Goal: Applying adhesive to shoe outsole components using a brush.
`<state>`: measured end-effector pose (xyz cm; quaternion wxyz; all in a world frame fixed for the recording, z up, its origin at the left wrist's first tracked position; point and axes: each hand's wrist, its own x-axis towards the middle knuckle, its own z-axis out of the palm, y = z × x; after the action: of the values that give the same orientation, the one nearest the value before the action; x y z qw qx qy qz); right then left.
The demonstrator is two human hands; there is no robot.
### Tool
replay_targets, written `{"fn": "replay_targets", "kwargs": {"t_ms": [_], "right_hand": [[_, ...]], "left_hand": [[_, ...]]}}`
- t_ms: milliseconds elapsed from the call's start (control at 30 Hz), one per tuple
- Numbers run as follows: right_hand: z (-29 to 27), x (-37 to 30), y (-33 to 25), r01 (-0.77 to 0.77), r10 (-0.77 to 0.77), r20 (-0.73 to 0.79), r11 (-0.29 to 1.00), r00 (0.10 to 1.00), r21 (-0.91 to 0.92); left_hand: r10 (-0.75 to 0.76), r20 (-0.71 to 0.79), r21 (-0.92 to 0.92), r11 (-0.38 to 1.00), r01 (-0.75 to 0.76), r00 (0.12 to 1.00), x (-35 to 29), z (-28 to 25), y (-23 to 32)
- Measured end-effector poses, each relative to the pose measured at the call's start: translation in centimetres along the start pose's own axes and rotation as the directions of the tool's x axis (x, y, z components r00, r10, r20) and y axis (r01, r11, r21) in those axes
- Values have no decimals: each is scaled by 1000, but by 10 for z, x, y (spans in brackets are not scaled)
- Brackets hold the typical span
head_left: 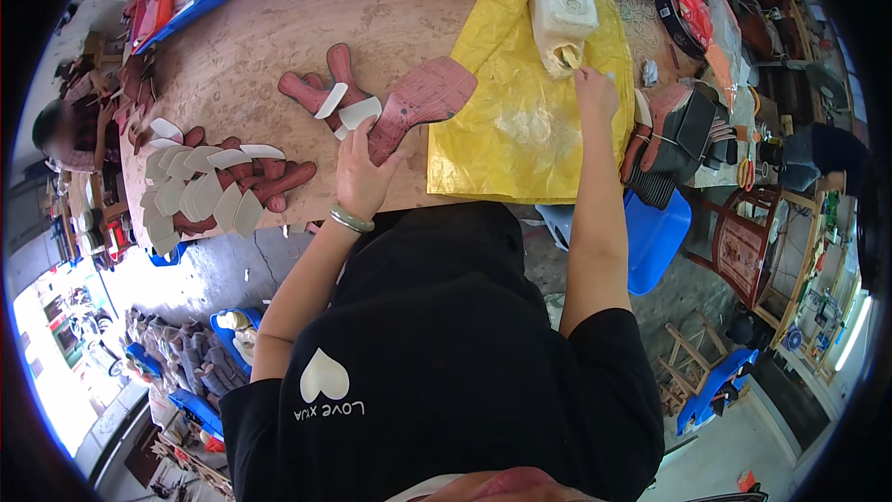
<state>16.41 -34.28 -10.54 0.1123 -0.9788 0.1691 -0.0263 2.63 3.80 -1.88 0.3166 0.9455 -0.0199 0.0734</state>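
Your left hand [360, 178] pinches the near end of a reddish-brown sole piece [420, 100], which lies flat just left of the yellow sheet [520, 130]. Your right hand [595, 93] is closed around something thin at the mouth of the cut-open white jug [562, 11] on that sheet's far edge. Load sparingly, probably, and keep the sole pinned flat beside the sheet.

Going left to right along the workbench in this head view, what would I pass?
Fanned row of reddish-brown sole pieces with pale inserts → left hand holding a flat reddish-brown sole → yellow plastic sheet → right hand at a white plastic jug.
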Motion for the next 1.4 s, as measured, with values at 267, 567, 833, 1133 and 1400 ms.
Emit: {"fn": "replay_targets", "kwargs": {"t_ms": [267, 567, 833, 1133, 1400], "right_hand": [[-12, -67, 16, 28, -23, -24, 973, 999, 228], [-97, -157, -86, 6, -205, 104, 473, 973, 881], [-108, -109, -63, -102, -153, 228, 573, 961, 813], [-157, -56, -130, 371, -762, 181, 490, 622, 789], [-165, -31, -136, 549, -845, 233, 497, 481, 672]], "left_hand": [[0, -85, 10, 1000, 1, 996, 19, 11, 3], [-5, -26, -48, 999, 3, 1000, 30, 13, 0], [134, 109, -151, 982, -116, 985, 31, -12, -16], [311, 315, -290, 931, -221, 896, 38, -26, -13], [297, 232, -264, 936, -234, 926, 30, -38, -24]]}}
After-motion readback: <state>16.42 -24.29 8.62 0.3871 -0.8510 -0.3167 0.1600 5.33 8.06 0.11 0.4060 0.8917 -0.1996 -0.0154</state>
